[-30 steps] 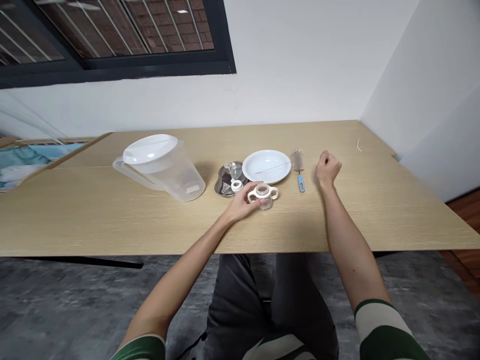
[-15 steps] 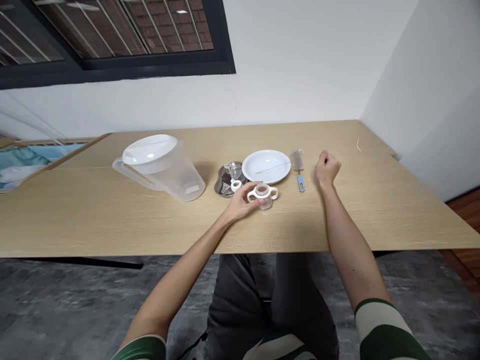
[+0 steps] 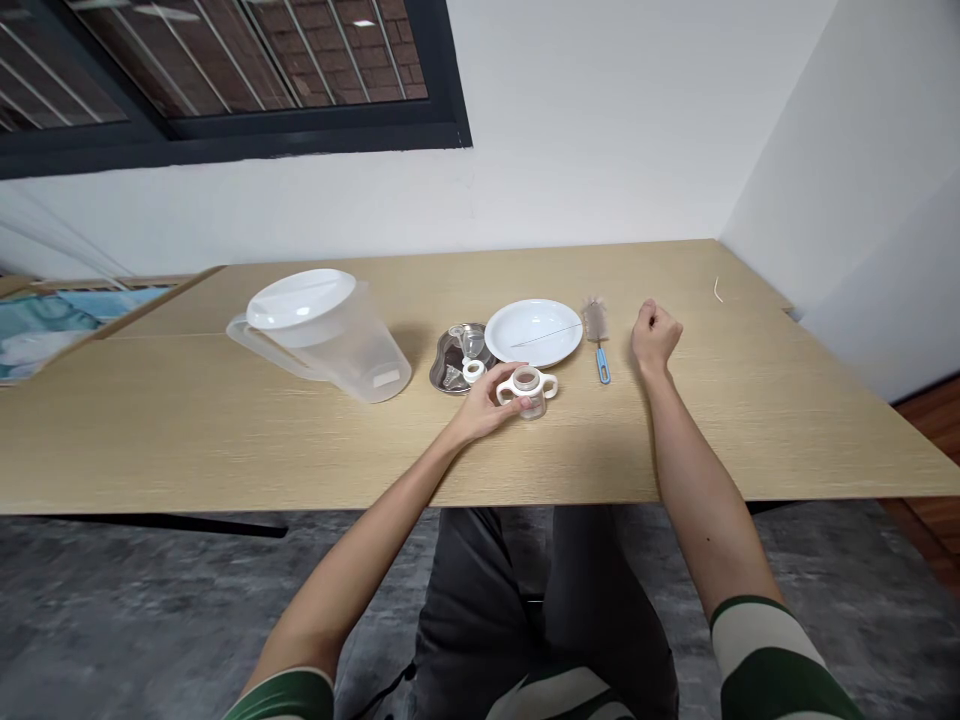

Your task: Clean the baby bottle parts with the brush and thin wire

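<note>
My left hand (image 3: 484, 408) is closed around a small two-handled baby bottle (image 3: 536, 385), with fingers behind it and the thumb in front. The bottle stands upright, its white collar and handles over a clear body, and its top is uncovered. Beside that hand is a kidney-shaped metal tray (image 3: 436, 376) holding a white ring (image 3: 473, 371) and several clear plastic pieces. My right hand (image 3: 655, 338) rests on the table as a loose fist, and nothing shows in it. Nearest to it lies a bottle brush (image 3: 603, 365) with a blue handle.
Behind the bottle sits a white plate (image 3: 525, 318) with a thin wire-like rod (image 3: 551, 334) across it. A large translucent pitcher (image 3: 352, 350) with a white lid stands at the left. Toward the far right lies a small bent white piece (image 3: 717, 290) on the wooden table (image 3: 225, 440).
</note>
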`<state>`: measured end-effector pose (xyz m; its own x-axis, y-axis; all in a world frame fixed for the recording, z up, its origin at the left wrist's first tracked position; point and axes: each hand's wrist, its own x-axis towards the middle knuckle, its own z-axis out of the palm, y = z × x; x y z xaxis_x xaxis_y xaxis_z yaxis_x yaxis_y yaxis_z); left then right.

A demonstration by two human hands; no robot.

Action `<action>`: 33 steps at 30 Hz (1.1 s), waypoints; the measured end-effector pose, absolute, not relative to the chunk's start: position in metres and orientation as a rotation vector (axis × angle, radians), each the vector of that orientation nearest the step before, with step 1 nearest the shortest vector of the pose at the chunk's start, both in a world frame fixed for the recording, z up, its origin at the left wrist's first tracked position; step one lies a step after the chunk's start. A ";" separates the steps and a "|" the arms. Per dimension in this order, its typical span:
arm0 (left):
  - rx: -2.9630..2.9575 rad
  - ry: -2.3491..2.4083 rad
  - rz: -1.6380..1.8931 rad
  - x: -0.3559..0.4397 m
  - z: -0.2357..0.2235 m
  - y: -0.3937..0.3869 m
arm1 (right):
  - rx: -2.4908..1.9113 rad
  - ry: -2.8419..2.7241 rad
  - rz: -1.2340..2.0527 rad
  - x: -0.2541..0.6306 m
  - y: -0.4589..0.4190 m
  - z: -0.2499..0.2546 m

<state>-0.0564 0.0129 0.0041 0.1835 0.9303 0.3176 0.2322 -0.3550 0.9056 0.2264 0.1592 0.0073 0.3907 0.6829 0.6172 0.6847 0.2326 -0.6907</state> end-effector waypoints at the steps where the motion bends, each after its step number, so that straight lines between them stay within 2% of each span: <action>1: 1.717 1.099 1.209 -0.056 0.004 0.013 | -1.469 -1.301 -0.002 0.226 0.159 0.008; 33: 1.675 1.039 1.197 -0.058 0.002 0.013 | -1.474 -1.309 -0.010 0.228 0.159 0.008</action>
